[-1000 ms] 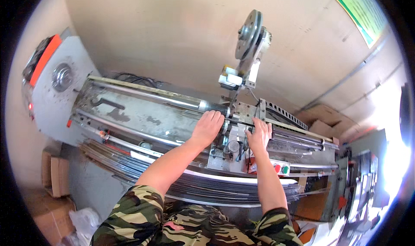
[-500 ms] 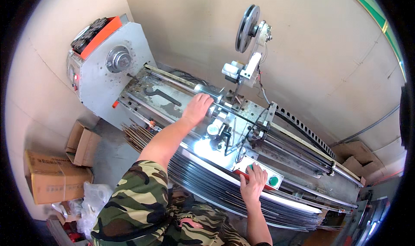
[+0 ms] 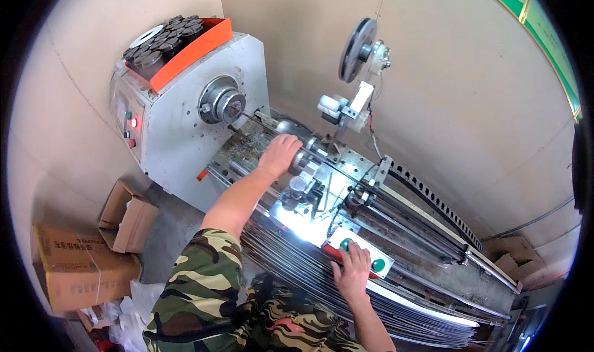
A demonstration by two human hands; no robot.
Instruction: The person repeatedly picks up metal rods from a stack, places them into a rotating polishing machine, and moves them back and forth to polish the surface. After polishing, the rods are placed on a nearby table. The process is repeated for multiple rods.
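Note:
My left hand [image 3: 278, 156] curls over the lathe-like machine's carriage, its fingers closed about the thin metal rod [image 3: 263, 121] beside a metal cylinder fitting. The fingertips are partly hidden. That rod runs toward the round chuck [image 3: 221, 101] on the grey headstock [image 3: 179, 126]. Fingers apart, my right hand [image 3: 352, 273] lies on a white control box [image 3: 365, 254] with a red side. Its fingertips touch a green button [image 3: 345, 243]; a second green button [image 3: 378, 265] is uncovered. A round gauge-like knob [image 3: 297, 184] stands near my left wrist.
An orange tray [image 3: 192, 52] holding dark cylindrical pieces sits atop the headstock. A grey wheel [image 3: 357, 50] rises behind the carriage. Bundled long rods [image 3: 297, 271] lie along the front. Cardboard boxes [image 3: 86, 268] and clear plastic [image 3: 133, 315] are at lower left.
My view has turned toward the headstock. The carriage and my left hand now appear closer to the chuck, with the rod showing between. The hook wrench on the bed is out of sight.

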